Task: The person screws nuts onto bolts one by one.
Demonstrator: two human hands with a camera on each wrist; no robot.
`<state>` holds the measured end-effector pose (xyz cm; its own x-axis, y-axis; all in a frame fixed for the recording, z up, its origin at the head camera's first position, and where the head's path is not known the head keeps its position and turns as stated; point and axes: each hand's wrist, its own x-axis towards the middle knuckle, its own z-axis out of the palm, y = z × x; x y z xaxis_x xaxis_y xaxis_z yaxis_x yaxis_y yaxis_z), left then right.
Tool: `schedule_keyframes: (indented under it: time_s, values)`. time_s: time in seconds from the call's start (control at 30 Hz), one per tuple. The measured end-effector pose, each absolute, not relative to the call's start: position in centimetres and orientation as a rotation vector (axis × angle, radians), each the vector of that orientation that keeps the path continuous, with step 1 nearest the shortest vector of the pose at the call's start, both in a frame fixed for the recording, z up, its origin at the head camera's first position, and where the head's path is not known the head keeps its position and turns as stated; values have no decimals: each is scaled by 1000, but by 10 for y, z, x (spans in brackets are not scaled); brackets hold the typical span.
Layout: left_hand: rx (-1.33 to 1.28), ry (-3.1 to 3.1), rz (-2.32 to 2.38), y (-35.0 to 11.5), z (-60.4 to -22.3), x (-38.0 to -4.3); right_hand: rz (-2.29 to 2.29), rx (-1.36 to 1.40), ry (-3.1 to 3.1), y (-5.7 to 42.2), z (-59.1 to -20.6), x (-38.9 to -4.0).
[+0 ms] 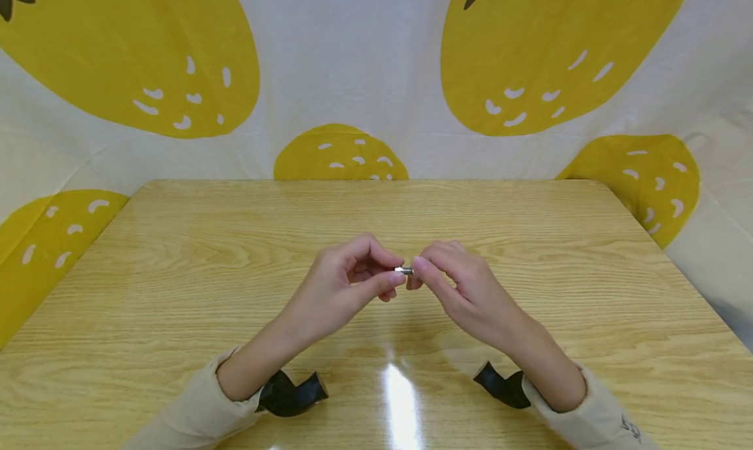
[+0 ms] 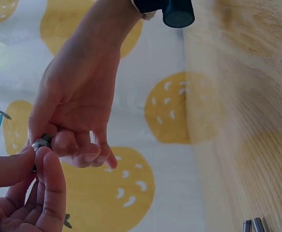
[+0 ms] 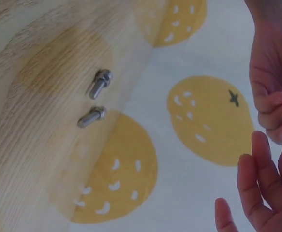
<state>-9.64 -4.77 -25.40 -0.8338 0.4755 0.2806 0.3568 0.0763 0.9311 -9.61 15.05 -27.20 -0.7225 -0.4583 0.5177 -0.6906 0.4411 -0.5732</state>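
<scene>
A small silver metal bolt [image 1: 404, 271] is held level between the two hands above the table. My left hand [image 1: 350, 273] pinches one end between thumb and forefinger. At the other end, my right hand [image 1: 461, 283] grips it with thumb and forefinger. In the left wrist view the bolt [image 2: 42, 142] shows a thicker, hex-shaped part, mostly covered by fingertips. The left hand [image 2: 29, 193] comes from the lower left there, and the right hand [image 2: 80, 96] from above. The right wrist view does not show the held bolt; some right-hand fingers [image 3: 261, 179] are extended.
Two more bolts, one [image 3: 100, 83] beside the other [image 3: 92, 117], lie on the wooden table [image 1: 206, 241], each with a thick end. Both are hidden in the head view. A white cloth [image 1: 347, 57] with yellow fruit prints hangs behind the table.
</scene>
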Motion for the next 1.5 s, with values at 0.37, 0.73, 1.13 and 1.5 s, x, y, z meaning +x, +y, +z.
schedule_keyframes:
  time_s: [0.37, 0.73, 1.13, 1.5]
  values:
    - [867, 2246, 1868, -49, -256, -98, 1139, 970, -2521, 157, -263, -93]
    - [828, 2235, 1877, -49, -255, -100, 1072, 1088, -2298, 158, -262, -96]
    - [844, 2215, 1880, -49, -255, -98, 1012, 1088, -2282, 154, -268, -98]
    - [863, 2211, 1882, -48, -256, -98, 1012, 986, -2496, 158, -263, -93]
